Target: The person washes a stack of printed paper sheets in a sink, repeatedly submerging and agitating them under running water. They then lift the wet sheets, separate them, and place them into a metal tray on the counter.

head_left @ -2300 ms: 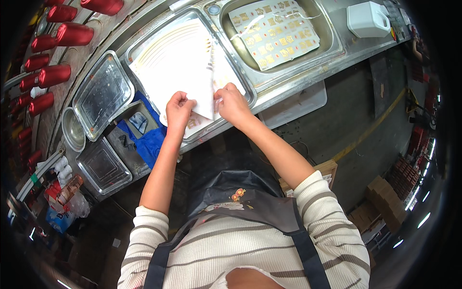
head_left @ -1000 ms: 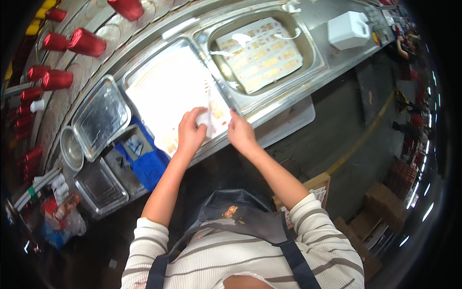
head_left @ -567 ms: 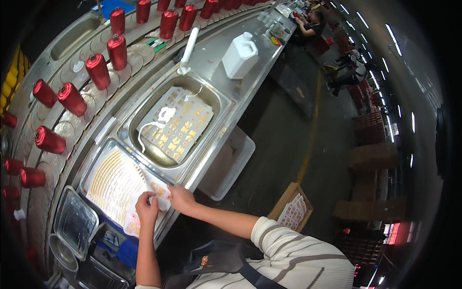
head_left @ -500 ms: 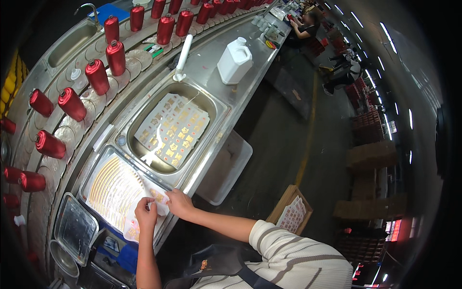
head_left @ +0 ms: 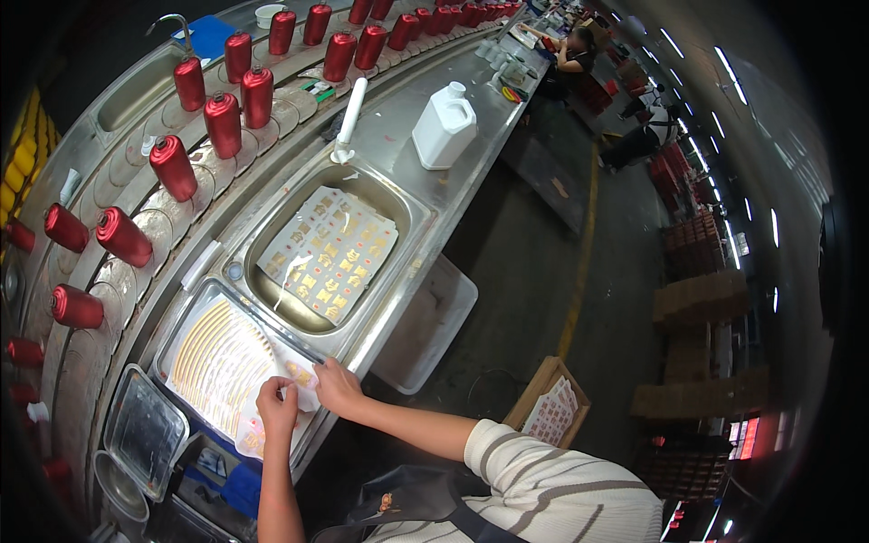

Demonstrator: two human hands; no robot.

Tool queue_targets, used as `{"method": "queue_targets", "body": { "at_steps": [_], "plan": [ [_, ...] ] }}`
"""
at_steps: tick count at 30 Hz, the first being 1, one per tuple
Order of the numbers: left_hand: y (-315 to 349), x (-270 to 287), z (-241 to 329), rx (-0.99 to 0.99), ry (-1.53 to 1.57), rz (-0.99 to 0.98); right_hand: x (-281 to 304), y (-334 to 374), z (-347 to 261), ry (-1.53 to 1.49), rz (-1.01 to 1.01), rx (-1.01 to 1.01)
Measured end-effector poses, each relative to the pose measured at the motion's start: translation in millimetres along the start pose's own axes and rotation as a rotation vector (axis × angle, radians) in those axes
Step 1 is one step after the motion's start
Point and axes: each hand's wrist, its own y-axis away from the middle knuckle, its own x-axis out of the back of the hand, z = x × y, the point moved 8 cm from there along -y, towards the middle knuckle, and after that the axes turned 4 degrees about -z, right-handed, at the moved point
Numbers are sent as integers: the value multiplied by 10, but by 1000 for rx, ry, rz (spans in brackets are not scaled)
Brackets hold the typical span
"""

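My left hand [head_left: 278,405] is closed in a pinch at the upper edge of a white and pink decal sheet [head_left: 251,436] with yellow-gold marks. On the sheet's right side, my right hand [head_left: 339,387] is closed on its edge, near the counter's front rim. The fingertips partly cover the sheet. Under and beyond it, a shallow metal tray [head_left: 164,347] holds sheets with curved gold stripes [head_left: 217,353]. In the sink [head_left: 417,215] just past the tray lies a larger sheet with gold and red marks [head_left: 330,249].
Red bottles [head_left: 172,167] stand on a curved conveyor at left. A white jug [head_left: 444,127] and a white handled tool [head_left: 351,118] rest on the steel counter. Metal trays [head_left: 145,430] lie at lower left. A wooden box of sheets [head_left: 550,412] is at right. Co-workers are farther back.
The red bottles and a green item on the conveyor have moved away toward the upper right. My hands keep nearly the same place on the sheet. A far co-worker now stretches out an arm.
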Motion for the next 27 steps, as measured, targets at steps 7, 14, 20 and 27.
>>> {"method": "queue_targets", "body": {
  "at_steps": [7,14,20,27],
  "plan": [
    [2,19,-82,-58,-8,33,18,100,8,-31,92,-2],
    [-3,10,-151,-21,6,25,-22,102,19,-20,70,-20],
    [20,20,-124,42,33,-6,7,105,19,-15,95,17],
    [-17,6,-214,-21,27,15,38,33,-13,-90,169,63]
  ]
}}
